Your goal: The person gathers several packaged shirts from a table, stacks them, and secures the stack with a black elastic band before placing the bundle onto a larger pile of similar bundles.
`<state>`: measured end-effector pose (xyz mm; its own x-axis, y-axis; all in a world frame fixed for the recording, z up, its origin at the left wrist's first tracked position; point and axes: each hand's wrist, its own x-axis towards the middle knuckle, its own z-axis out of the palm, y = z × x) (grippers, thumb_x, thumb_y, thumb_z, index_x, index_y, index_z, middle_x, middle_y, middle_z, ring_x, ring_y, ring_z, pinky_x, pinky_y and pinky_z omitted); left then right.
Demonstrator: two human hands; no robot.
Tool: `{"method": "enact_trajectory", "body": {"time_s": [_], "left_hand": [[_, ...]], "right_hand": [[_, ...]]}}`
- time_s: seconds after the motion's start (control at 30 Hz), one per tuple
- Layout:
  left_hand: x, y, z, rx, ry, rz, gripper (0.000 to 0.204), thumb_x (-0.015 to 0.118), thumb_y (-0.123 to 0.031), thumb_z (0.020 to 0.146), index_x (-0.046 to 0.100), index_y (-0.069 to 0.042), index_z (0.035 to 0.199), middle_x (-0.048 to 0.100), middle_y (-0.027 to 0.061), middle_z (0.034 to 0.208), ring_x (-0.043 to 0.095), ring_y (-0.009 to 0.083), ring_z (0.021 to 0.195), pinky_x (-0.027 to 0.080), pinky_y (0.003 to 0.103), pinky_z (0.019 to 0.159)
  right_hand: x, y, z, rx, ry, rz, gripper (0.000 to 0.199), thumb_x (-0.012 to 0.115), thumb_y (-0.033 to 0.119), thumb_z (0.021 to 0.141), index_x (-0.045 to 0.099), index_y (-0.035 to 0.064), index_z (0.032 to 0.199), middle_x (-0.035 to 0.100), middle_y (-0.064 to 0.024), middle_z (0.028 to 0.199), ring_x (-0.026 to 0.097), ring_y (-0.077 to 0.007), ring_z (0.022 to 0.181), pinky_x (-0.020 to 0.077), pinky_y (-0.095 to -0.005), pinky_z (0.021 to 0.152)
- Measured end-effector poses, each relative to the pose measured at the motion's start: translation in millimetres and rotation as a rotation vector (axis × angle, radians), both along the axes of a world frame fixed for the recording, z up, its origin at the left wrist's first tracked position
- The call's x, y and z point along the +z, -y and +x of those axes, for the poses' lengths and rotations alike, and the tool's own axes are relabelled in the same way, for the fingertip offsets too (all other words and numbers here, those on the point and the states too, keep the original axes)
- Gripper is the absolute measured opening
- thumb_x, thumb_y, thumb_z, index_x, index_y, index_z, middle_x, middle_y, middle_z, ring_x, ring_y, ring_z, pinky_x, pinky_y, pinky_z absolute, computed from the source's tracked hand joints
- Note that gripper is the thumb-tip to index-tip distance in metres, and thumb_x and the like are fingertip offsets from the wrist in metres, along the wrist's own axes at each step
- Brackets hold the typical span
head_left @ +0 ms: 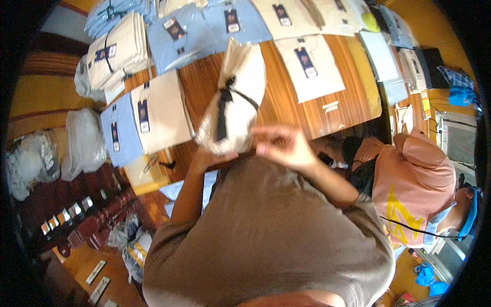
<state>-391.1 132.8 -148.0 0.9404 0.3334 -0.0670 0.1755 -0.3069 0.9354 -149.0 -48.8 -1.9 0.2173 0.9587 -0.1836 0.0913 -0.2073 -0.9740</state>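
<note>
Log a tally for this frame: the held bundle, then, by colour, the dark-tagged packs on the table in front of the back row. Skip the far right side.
Held bundle: 1
Blue packs: 1, the outer left pack
Cream packs: 2, the inner left pack and the right pack
Total: 4

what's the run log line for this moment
left hand: cream packet, lower end | right hand: its lower right edge | black band: around packet | table: tagged folded garments
</note>
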Motion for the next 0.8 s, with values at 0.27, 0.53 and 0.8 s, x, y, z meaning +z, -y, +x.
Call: {"method": "enact_trajectory", "body": {"time_s": [0.27,0.53,0.8], "left_hand": [[-35,5,-34,0.464,-0.041,-1.149,0.083,0.081,-0.033,0.088,0.042,0.003,0.153,0.054,0.0132,0.149,0.049,0.0283,0.139,0.038,0.041,0.117],[36,53,25,0.993,-0.372,-0.481,0.078,0.051,-0.056,0.105,0.053,0.014,0.139,0.064,0.0288,0.132,0.061,0.0364,0.127,0.044,0.04,0.109],[43,45,23,1.005,-0.228,0.157,0.072,0.068,-0.032,0.099,0.04,0.013,0.149,0.051,0.0351,0.144,0.053,0.0404,0.135,0.042,0.043,0.111]], "right_hand": [[-69,-120,103,-0.089,0.397,-0.165,0.101,0.084,0.07,0.073,0.061,-0.0075,0.134,0.062,-0.0299,0.134,0.061,-0.036,0.128,0.0485,-0.0458,0.107],[-103,-89,121,0.099,0.145,-0.332,0.067,0.09,0.051,0.076,0.074,-0.0038,0.111,0.075,-0.0175,0.094,0.071,-0.0219,0.08,0.0565,-0.0373,0.077],[-89,-64,140,0.177,0.44,-0.182,0.071,0.078,0.038,0.094,0.052,-0.0017,0.146,0.072,-0.0134,0.112,0.07,-0.0213,0.103,0.0576,-0.0379,0.085]]}}
